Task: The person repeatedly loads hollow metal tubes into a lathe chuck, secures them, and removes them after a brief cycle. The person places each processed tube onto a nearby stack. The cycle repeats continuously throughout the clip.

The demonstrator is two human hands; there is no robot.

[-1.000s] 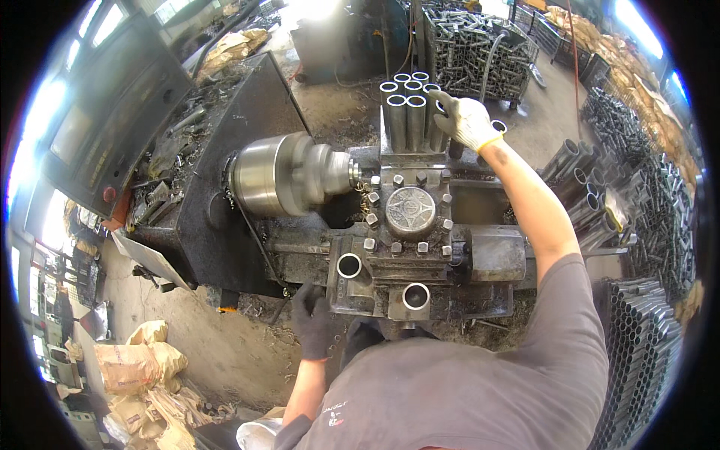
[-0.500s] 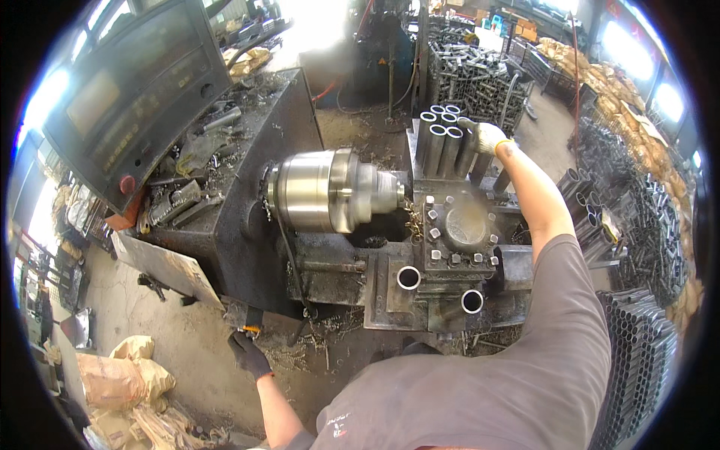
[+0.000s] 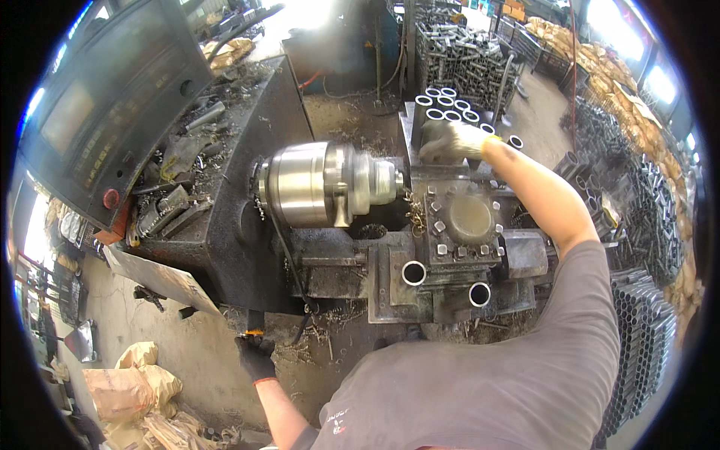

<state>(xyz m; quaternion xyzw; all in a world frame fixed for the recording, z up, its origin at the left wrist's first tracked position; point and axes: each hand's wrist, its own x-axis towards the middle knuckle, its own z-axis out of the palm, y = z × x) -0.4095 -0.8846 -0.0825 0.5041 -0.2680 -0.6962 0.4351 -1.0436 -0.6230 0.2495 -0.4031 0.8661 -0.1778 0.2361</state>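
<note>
A spinning-looking metal chuck (image 3: pixel 304 184) on a lathe holds a short stepped workpiece, its near end blurred. Behind the tool post (image 3: pixel 466 217), several steel tubes (image 3: pixel 452 115) stand upright in a bunch. My right hand (image 3: pixel 454 142), in a white glove, is over the near side of these tubes, its fingers curled and smeared; whether it grips anything is unclear. My left hand (image 3: pixel 257 357), in a dark glove, is low at the left beside a small orange part (image 3: pixel 253 333) below the lathe; its fingers blend into the dark there.
Two open-ended tubes, one tube (image 3: pixel 413 274) and another tube (image 3: pixel 479 294), stand at the machine's near side. Metal chips (image 3: pixel 415 214) cling by the tool post. A stack of tubes (image 3: pixel 641 337) is at the right. A tilted metal plate (image 3: pixel 161 277) and paper sacks (image 3: pixel 120 390) are at the left.
My right hand has moved left and nearer, off the tubes' right side, uncovering more tube tops. My left hand stays near the orange part. The whole view has shifted slightly.
</note>
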